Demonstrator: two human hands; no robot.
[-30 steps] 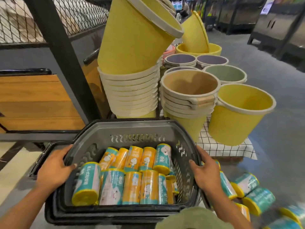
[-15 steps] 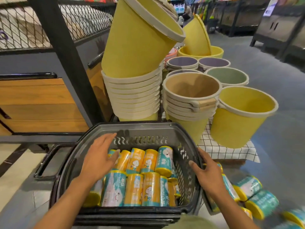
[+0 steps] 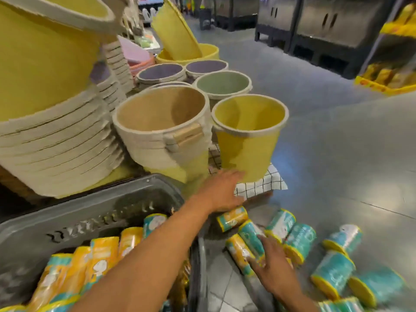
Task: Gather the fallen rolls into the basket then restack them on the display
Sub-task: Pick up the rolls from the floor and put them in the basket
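Note:
A dark grey plastic basket (image 3: 94,208) sits at lower left, holding several yellow and teal rolls (image 3: 105,253) lying side by side. More rolls (image 3: 333,269) lie scattered on the floor to its right. My left hand (image 3: 221,190) stretches across the basket's right rim with straight fingers, just above an orange-and-teal roll (image 3: 231,218) and close to the base of a yellow bucket (image 3: 247,140). My right hand (image 3: 270,264) rests flat on two rolls (image 3: 249,244) on the floor beside the basket. Motion blur hides finer finger detail.
Stacked yellow and cream buckets (image 3: 51,136) crowd the display at left and centre, on a checked cloth (image 3: 267,183). A tan bucket stack (image 3: 162,122) stands behind the basket. Grey shop floor (image 3: 337,154) stretches right; dark cabinets (image 3: 315,30) line the far side.
The view swung right and down. My left hand left the basket's rolls and reached over its right rim toward the floor. My right hand let go of the rim and dropped onto fallen rolls.

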